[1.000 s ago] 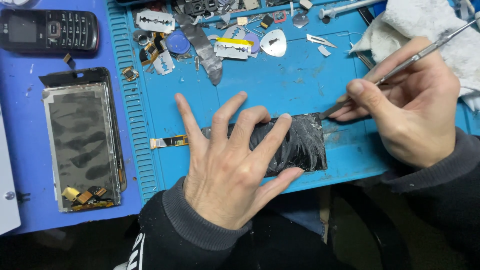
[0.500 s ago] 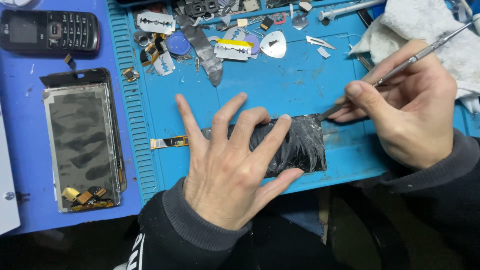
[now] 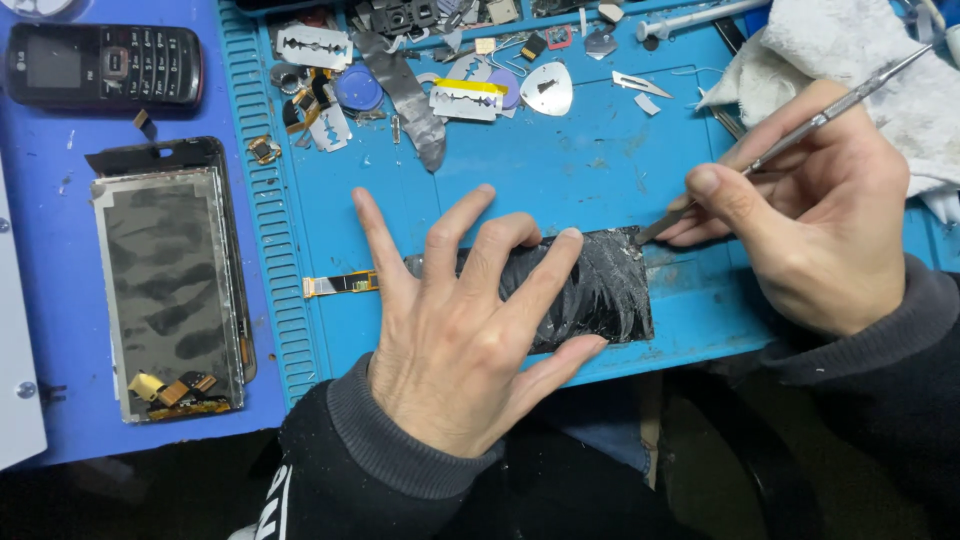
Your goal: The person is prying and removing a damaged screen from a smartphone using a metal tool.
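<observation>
Low in the centre of the frame, the left hand (image 3: 455,340) lies flat with fingers spread, pressing down a black cracked screen (image 3: 600,285) on the teal mat (image 3: 560,170). The screen lies lengthwise near the mat's lower edge, its right end bare of the hand; a thin orange flex cable (image 3: 340,284) sticks out from its left end. To the right, the right hand (image 3: 810,215) has its grip pinched on a slim metal pry tool (image 3: 830,105), thumb and fingers pressed together round the shaft. The tool's tip touches the screen's upper right corner.

At left, on the blue counter (image 3: 60,400), a bare display panel (image 3: 170,290) lies lengthwise. Farther up, razor blades (image 3: 315,45), a pick (image 3: 548,90) and small parts litter the mat's top. A black keypad phone (image 3: 100,65) lies at upper left, a white cloth (image 3: 860,50) at upper right.
</observation>
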